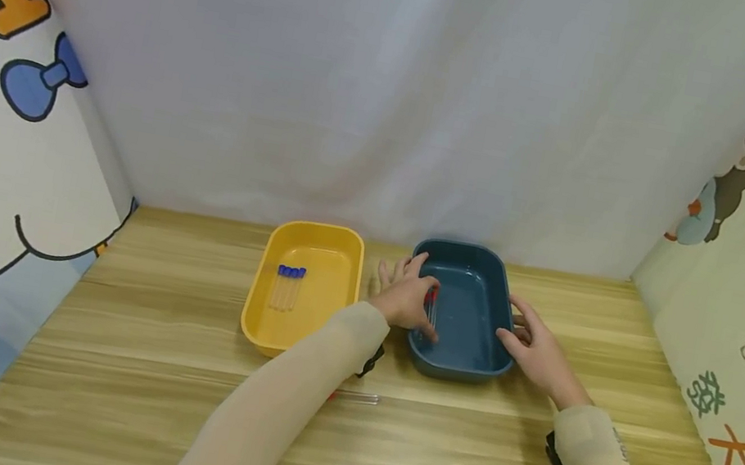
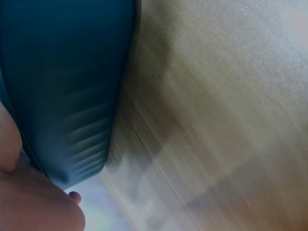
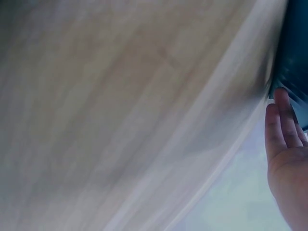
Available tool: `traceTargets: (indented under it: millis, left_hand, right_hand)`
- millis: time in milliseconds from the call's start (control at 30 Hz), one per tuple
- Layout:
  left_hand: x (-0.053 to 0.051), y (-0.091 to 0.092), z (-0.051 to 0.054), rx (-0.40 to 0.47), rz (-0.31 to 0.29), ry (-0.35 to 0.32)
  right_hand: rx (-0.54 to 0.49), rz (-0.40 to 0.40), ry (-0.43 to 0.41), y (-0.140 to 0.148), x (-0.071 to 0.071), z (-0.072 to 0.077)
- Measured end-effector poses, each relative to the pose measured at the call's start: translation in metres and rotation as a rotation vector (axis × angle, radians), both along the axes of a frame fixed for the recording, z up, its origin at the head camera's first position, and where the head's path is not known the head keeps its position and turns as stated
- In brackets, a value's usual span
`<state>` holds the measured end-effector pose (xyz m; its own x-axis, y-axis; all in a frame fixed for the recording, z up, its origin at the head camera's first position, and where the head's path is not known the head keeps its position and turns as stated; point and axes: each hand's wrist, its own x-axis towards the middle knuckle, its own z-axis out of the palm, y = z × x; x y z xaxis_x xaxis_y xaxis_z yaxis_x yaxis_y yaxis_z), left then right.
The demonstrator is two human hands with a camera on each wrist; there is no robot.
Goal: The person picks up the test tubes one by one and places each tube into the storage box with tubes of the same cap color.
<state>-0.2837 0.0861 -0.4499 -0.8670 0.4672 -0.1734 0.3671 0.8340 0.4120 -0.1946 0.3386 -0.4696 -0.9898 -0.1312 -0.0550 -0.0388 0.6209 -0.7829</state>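
Observation:
In the head view, my left hand (image 1: pixel 406 297) reaches over the left rim of a dark blue basin (image 1: pixel 464 348). Its thumb and index finger are spread apart inside, beside red-capped clear tubes (image 1: pixel 433 301) lying along the left wall. The hand partly covers these tubes, so their number is unclear. My right hand (image 1: pixel 540 358) is at the basin's right side, thumb near the rim. Straight fingers (image 3: pixel 288 122) lie against the outer wall in the right wrist view. The left wrist view shows the basin's ribbed outer wall (image 2: pixel 82 96) close to the left hand.
Left of the blue basin stands a yellow basin (image 1: pixel 257 324), with several blue-capped clear tubes (image 1: pixel 288 288) side by side in it. Another red-capped tube (image 1: pixel 358 398) lies on the wooden table (image 1: pixel 437 460), partly behind the left sleeve. A pale curtain (image 1: pixel 395 103) hangs at the back.

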Motion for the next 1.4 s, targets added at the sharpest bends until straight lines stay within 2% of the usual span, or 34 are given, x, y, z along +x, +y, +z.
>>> traceTargets:
  millis: [233,467,633,900,1133,1400]
  left_hand:
    - [0.001,-0.002,-0.002,0.030,-0.003,-0.009]
    - [0.000,-0.006,-0.004,0.055,-0.022,0.014]
    - [0.001,-0.009,-0.003,0.106,-0.027,0.031]
    - [0.004,-0.024,0.013,0.199,-0.063,0.020]
    - [0.004,-0.039,0.024,0.167,-0.081,0.031]
    - [0.009,-0.054,0.045,0.183,-0.103,0.081]
  right_hand:
    - [-0.002,0.001,0.009,-0.003,0.001,0.000]
    - [-0.016,0.006,0.010,-0.003,0.001,0.000]
    - [-0.013,0.001,0.012,-0.003,0.001,-0.001]
    - [-0.007,0.005,0.013,-0.003,0.000,0.000]
    - [0.019,0.007,0.008,-0.006,0.000,0.004]
    - [-0.002,0.000,0.008,-0.005,0.000,0.004]
